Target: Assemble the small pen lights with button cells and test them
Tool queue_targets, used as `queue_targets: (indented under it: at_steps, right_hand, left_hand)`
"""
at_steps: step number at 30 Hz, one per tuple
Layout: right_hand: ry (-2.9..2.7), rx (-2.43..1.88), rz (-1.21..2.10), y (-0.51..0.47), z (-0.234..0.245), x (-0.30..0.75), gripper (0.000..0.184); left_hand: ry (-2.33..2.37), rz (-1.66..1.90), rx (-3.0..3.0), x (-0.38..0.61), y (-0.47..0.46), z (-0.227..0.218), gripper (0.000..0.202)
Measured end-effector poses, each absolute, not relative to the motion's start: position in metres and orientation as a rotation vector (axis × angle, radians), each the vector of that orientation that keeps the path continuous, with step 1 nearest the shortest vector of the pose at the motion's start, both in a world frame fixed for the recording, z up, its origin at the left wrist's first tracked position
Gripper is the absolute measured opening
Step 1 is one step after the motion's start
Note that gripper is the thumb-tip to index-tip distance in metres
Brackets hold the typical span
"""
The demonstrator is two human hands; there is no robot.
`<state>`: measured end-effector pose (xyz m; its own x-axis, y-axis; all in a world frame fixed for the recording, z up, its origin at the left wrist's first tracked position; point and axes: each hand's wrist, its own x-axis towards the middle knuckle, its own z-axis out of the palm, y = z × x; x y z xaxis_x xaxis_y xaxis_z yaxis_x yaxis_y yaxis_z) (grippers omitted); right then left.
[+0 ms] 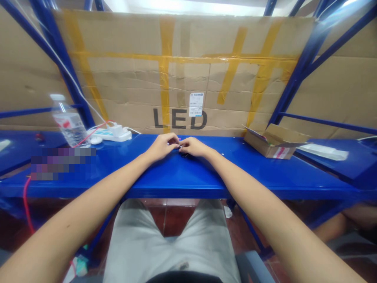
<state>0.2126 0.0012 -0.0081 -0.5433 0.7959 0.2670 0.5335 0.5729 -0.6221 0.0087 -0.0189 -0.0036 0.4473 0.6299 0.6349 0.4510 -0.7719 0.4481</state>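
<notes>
Head view: small, dark, blurred object (183, 154); left fingers (172, 138), right fingers (185, 144) pinching it.

Bright white light spills over the top edge of the cardboard panel (126, 90), flaring at upper right. The blue tabletop (250, 173) carries a soft sheen; the floor (176, 216), low in the frame, looks dim. I see both sides stretched and smeared, a pixelated patch (59, 164) at left.
</notes>
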Motion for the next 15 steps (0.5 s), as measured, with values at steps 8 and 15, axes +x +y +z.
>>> queue_targets:
  at_steps: [8,15]
  right_hand:
    - [-2.235,-0.962,0.737,-0.002,-0.008,0.210,0.022]
    - [-2.210,-1.089,0.592,0.000,0.004,0.216,0.016]
  left_hand:
    - [1.074,1.172,2.368,0.007,-0.006,-0.010,0.025]
    - [1.033,1.181,2.154,0.006,0.002,-0.014,0.023]
